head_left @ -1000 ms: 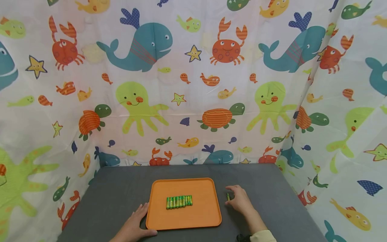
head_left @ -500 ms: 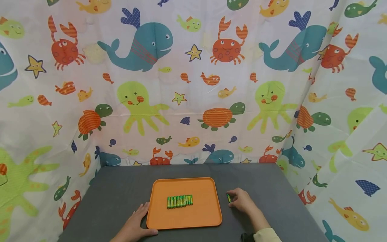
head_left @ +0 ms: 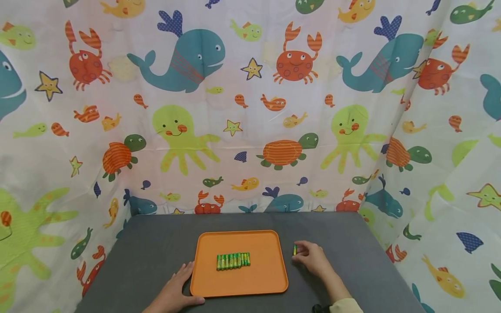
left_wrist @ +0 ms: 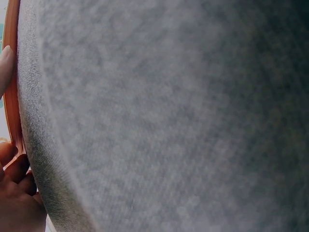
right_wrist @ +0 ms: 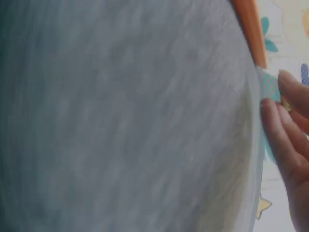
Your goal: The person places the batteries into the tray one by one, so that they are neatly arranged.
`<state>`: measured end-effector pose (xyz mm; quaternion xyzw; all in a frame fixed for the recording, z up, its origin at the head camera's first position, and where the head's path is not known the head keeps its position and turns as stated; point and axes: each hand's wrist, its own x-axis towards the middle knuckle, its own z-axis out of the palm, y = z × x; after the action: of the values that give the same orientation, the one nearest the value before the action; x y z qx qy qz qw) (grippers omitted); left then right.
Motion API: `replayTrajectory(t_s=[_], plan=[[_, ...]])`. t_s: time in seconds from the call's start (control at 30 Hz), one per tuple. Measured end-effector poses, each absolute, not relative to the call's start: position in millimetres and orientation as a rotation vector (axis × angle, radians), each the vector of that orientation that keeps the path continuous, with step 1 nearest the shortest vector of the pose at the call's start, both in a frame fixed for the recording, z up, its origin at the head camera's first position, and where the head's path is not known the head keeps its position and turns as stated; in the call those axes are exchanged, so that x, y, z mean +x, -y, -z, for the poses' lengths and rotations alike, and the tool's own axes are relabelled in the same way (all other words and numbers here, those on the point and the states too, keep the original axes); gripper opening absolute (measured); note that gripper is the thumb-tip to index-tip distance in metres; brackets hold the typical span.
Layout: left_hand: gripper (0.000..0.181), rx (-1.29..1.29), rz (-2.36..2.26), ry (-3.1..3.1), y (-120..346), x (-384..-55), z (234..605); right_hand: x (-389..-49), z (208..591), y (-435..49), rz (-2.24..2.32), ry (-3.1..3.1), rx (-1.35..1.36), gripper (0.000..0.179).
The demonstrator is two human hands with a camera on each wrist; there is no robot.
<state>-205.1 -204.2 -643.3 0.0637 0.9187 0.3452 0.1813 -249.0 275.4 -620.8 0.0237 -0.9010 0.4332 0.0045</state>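
Note:
In the head view my right hand [head_left: 313, 258] pinches a small green-and-yellow battery [head_left: 295, 250] between thumb and fingertips, just to the right of the orange tray [head_left: 270, 278]. A row of several similar batteries [head_left: 233, 261] lies side by side on that tray. My left hand [head_left: 174, 289] rests at the tray's left edge, fingers extended along the side and thumb by the front corner. The left wrist view catches some fingers [left_wrist: 17, 176] against the orange rim [left_wrist: 12, 106]. In the right wrist view the right hand [right_wrist: 292, 140] shows at the right edge, its battery not clearly visible.
A dark grey table [head_left: 156, 243] carries the tray. Behind it and at both sides hangs a white curtain [head_left: 235, 187] printed with sea animals. A dark band [head_left: 321, 308] sits at the right wrist beside a pale sleeve [head_left: 346, 305].
Between my right fingers the battery tilted, then came back nearly upright, a little farther from me. The right hand shifted slightly. My left hand and the tray stay in place.

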Motion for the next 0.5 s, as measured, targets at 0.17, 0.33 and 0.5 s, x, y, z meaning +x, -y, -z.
replayTrajectory(t_s=[0.17, 0.33, 0.5], plan=[[0.125, 0.162, -0.958, -2.603, 204, -205, 642, -248, 609, -254, -1.581, 2.684, 0.111, 0.049], [0.125, 0.159, -0.941, -2.61, 202, -205, 642, -247, 596, -220, -1.619, 2.706, 0.28, 0.046], [0.125, 0.151, -0.928, -2.619, 201, -204, 641, -253, 602, -188, -1.564, 2.776, 0.365, 0.045]])
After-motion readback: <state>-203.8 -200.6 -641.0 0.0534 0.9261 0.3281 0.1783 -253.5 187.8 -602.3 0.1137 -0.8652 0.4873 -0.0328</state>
